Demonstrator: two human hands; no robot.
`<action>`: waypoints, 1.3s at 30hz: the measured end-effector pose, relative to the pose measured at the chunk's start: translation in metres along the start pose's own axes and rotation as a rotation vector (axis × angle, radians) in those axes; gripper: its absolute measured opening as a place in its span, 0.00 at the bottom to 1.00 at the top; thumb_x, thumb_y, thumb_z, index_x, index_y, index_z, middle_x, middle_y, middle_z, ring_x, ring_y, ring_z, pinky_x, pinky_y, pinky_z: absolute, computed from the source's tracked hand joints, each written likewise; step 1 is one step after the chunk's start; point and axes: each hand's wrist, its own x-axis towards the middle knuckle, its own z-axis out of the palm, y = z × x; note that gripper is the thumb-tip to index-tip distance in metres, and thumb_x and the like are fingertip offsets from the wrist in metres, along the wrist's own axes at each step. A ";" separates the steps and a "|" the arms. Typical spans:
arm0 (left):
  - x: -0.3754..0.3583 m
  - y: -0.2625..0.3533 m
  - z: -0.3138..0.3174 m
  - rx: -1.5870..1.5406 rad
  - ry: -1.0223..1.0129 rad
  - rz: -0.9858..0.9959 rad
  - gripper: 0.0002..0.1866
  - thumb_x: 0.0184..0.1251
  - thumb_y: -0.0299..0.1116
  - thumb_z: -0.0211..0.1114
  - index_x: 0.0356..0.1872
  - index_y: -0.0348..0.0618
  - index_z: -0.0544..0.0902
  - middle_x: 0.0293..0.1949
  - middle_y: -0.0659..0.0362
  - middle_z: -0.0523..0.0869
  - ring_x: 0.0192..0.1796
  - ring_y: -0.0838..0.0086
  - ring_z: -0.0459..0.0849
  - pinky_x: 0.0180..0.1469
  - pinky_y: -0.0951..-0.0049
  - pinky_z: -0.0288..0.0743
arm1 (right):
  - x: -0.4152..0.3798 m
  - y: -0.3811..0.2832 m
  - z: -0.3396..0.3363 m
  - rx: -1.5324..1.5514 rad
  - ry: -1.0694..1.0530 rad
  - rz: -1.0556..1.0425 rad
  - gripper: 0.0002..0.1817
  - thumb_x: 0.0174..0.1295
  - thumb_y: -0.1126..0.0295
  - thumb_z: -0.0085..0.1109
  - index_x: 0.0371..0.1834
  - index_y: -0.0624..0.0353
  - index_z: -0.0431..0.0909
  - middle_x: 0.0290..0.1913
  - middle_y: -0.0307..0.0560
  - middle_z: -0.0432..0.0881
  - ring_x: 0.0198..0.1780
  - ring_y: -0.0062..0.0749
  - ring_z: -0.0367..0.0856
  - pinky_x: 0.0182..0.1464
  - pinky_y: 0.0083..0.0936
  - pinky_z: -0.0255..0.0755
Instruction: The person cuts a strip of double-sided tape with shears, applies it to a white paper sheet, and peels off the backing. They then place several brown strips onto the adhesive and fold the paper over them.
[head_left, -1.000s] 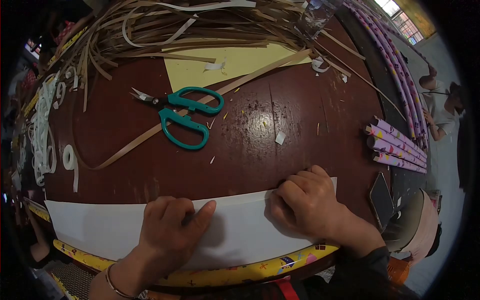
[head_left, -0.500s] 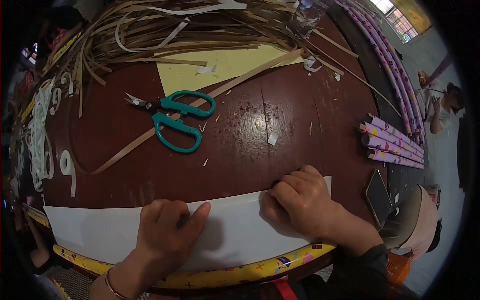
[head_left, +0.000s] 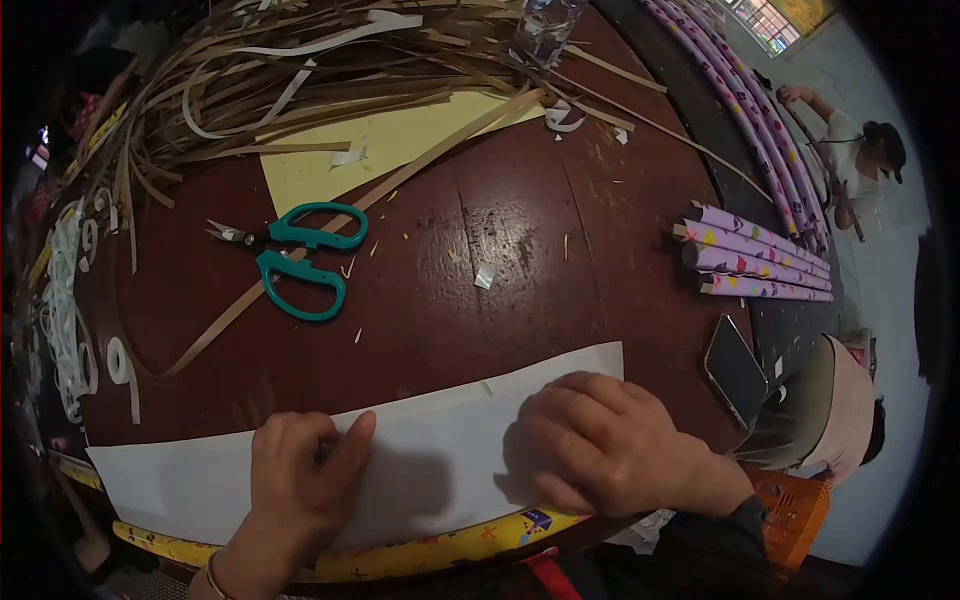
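A long white sheet of paper (head_left: 420,440) lies along the near side of the table. Its near edge curls into a yellow patterned roll (head_left: 430,553). My left hand (head_left: 300,475) rests on the sheet's left half, fingers bent and thumb raised apart from them, holding nothing I can see. Over the right part, my right hand (head_left: 610,440) is closed, its fingertips curled under and hidden. A small greyish strip (head_left: 488,388) sits at the sheet's far edge. Beyond the paper lie teal-handled scissors (head_left: 300,255), across a brown strip (head_left: 220,325).
Brown strips (head_left: 400,75) pile up at the back, partly over yellow paper (head_left: 310,180). White tape (head_left: 120,362) is at left. Purple patterned tubes (head_left: 760,262) and a phone (head_left: 735,370) are at right. An orange crate (head_left: 790,515) stands below; other people are around the table.
The view has shifted, so the table things appear further left. My right hand has drawn back from the paper's far edge, and the small greyish strip there now shows.
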 end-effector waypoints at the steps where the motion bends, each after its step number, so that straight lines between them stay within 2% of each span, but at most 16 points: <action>1: -0.001 -0.001 0.001 0.014 0.007 0.000 0.25 0.50 0.23 0.73 0.54 0.51 0.87 0.37 0.60 0.75 0.38 0.66 0.75 0.39 0.65 0.70 | -0.002 -0.005 0.002 -0.004 0.009 -0.042 0.22 0.55 0.59 0.69 0.47 0.64 0.82 0.49 0.55 0.82 0.48 0.48 0.83 0.48 0.38 0.82; 2: 0.000 0.000 0.001 0.020 0.006 0.003 0.25 0.50 0.23 0.73 0.54 0.51 0.87 0.37 0.60 0.75 0.38 0.66 0.75 0.39 0.65 0.70 | -0.007 -0.010 0.005 0.043 -0.049 -0.040 0.27 0.58 0.51 0.69 0.48 0.65 0.82 0.53 0.58 0.82 0.54 0.51 0.83 0.55 0.42 0.79; 8: 0.003 0.001 -0.003 0.024 -0.002 0.014 0.24 0.50 0.23 0.73 0.52 0.48 0.87 0.37 0.59 0.75 0.39 0.66 0.76 0.39 0.65 0.70 | -0.015 -0.012 0.022 0.073 -0.056 -0.086 0.32 0.62 0.48 0.65 0.52 0.71 0.78 0.60 0.69 0.76 0.65 0.60 0.73 0.64 0.54 0.69; 11: 0.008 0.005 -0.008 -0.001 -0.024 0.008 0.23 0.51 0.24 0.74 0.52 0.46 0.87 0.37 0.58 0.75 0.39 0.65 0.76 0.40 0.65 0.71 | -0.016 -0.010 0.024 0.024 -0.029 -0.076 0.34 0.58 0.45 0.68 0.54 0.67 0.78 0.63 0.64 0.76 0.65 0.59 0.75 0.65 0.54 0.70; 15: 0.012 0.014 -0.013 0.046 -0.052 0.001 0.20 0.54 0.24 0.74 0.52 0.44 0.86 0.37 0.57 0.75 0.39 0.64 0.76 0.40 0.64 0.72 | -0.015 -0.006 0.028 0.010 -0.015 -0.049 0.35 0.59 0.45 0.68 0.55 0.67 0.77 0.63 0.65 0.75 0.66 0.59 0.74 0.66 0.56 0.68; 20: 0.027 0.033 -0.013 0.019 -0.110 -0.031 0.18 0.57 0.24 0.72 0.51 0.42 0.85 0.37 0.56 0.77 0.40 0.62 0.78 0.41 0.63 0.75 | -0.016 -0.005 0.033 -0.026 0.039 -0.060 0.34 0.59 0.44 0.67 0.52 0.68 0.79 0.62 0.64 0.76 0.65 0.57 0.74 0.65 0.55 0.69; 22: 0.041 0.044 -0.004 -0.148 -0.138 -0.027 0.18 0.59 0.24 0.70 0.52 0.41 0.83 0.37 0.55 0.78 0.41 0.60 0.80 0.42 0.62 0.77 | -0.016 -0.006 0.033 -0.045 0.046 -0.070 0.34 0.60 0.44 0.66 0.51 0.68 0.79 0.61 0.63 0.76 0.65 0.57 0.74 0.65 0.54 0.69; 24: 0.058 0.055 0.008 -0.171 -0.083 -0.023 0.18 0.61 0.24 0.69 0.53 0.41 0.82 0.37 0.54 0.78 0.41 0.59 0.81 0.41 0.61 0.78 | -0.016 -0.005 0.033 -0.064 0.054 -0.077 0.33 0.60 0.44 0.66 0.50 0.68 0.80 0.61 0.63 0.77 0.64 0.57 0.74 0.65 0.53 0.69; 27: 0.073 0.063 0.017 -0.233 -0.045 -0.018 0.16 0.61 0.24 0.68 0.51 0.42 0.82 0.37 0.54 0.78 0.40 0.60 0.82 0.39 0.62 0.78 | -0.015 -0.004 0.034 -0.061 0.084 -0.112 0.32 0.62 0.46 0.63 0.45 0.73 0.80 0.57 0.67 0.77 0.62 0.57 0.74 0.61 0.52 0.70; 29: 0.076 0.062 0.023 -0.120 -0.036 0.040 0.14 0.62 0.24 0.68 0.49 0.42 0.83 0.36 0.55 0.78 0.38 0.61 0.82 0.37 0.63 0.78 | -0.015 -0.004 0.035 -0.058 0.090 -0.107 0.32 0.62 0.46 0.63 0.44 0.73 0.80 0.56 0.66 0.78 0.62 0.56 0.74 0.61 0.51 0.70; 32: 0.073 0.060 0.025 -0.122 -0.015 0.048 0.10 0.62 0.25 0.68 0.45 0.43 0.83 0.35 0.55 0.78 0.37 0.61 0.83 0.36 0.63 0.78 | -0.017 -0.005 0.037 -0.064 0.049 -0.069 0.32 0.62 0.44 0.64 0.47 0.69 0.80 0.60 0.63 0.77 0.64 0.56 0.74 0.65 0.52 0.67; 39: 0.074 0.055 0.027 -0.209 0.032 0.027 0.05 0.61 0.25 0.70 0.38 0.42 0.85 0.33 0.56 0.79 0.34 0.61 0.84 0.35 0.64 0.79 | -0.016 -0.003 0.037 -0.025 0.042 -0.066 0.30 0.61 0.45 0.64 0.45 0.69 0.80 0.59 0.62 0.78 0.64 0.55 0.74 0.64 0.51 0.68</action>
